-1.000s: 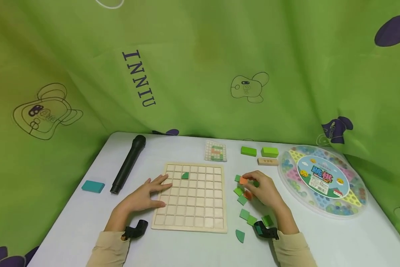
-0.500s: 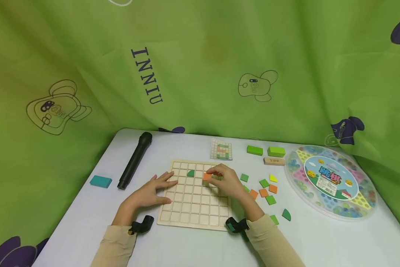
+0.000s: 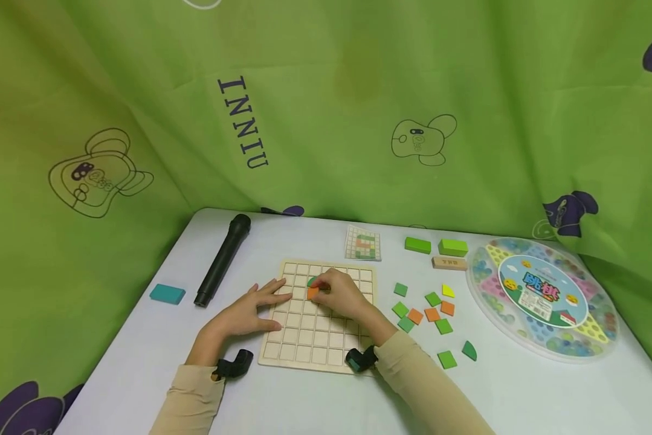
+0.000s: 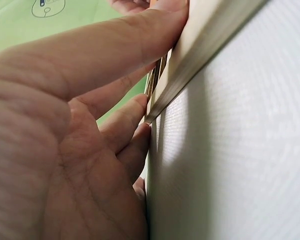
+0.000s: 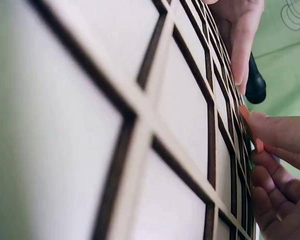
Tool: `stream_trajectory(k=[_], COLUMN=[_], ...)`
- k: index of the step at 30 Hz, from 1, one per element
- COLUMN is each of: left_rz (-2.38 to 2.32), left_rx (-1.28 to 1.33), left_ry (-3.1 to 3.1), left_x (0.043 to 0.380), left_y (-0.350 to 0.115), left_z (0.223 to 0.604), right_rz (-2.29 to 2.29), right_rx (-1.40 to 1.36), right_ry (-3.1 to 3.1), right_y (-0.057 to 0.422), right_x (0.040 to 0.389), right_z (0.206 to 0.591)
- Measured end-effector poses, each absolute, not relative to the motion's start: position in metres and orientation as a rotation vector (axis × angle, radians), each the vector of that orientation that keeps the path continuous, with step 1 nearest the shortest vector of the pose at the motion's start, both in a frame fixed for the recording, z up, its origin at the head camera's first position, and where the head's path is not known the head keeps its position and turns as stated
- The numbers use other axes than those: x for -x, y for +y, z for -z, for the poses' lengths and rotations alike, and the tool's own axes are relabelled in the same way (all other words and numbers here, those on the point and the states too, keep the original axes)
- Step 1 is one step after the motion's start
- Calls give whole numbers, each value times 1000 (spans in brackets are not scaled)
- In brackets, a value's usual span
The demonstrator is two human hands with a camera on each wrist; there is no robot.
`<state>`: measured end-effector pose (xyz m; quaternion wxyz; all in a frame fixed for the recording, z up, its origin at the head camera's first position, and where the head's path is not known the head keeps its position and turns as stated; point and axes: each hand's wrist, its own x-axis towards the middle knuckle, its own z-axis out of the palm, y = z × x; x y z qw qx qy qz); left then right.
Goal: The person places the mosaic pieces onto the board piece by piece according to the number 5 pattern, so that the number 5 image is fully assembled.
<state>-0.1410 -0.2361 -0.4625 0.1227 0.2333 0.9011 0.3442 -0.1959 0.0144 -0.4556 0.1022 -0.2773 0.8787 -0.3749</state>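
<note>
A wooden grid board lies on the white table, its square cells bordered by raised strips. My left hand rests on the board's left edge with fingers spread; in the left wrist view the thumb touches the frame. Over the board's upper left part, my right hand pinches an orange square tile between thumb and fingers. The right wrist view shows that tile tilted close to the grid. Just behind it sits a green quarter-round tile, partly hidden by the fingers.
Right of the board lie several green and orange square tiles, a yellow tile and a green quarter-round. A pattern card, blocks and a round marble game box stand behind and right. Left are a microphone and teal block.
My right hand has picked the orange tile from the loose tiles and carried it left over the board, beside the green quarter-round. My left hand stays on the board's edge.
</note>
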Motion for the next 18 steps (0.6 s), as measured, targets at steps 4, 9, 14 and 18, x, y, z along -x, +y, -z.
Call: stream_trajectory(k=[4, 9, 14, 18], left_rz=[-1003, -1017, -1014, -1020], left_rx=[-691, -701, -695, -685], left_ry=[2637, 2628, 2622, 2618], left_x=[142, 143, 143, 142], left_y=[-235, -234, -235, -235], left_z=[460, 460, 463, 463], right_rz=[1045, 1006, 1086, 1173], right_rx=[857, 886, 802, 757], right_ry=[2632, 2646, 2598, 2569], right_y=[13, 14, 19, 30], right_x=[197, 197, 194, 188], right_z=[456, 457, 457, 450])
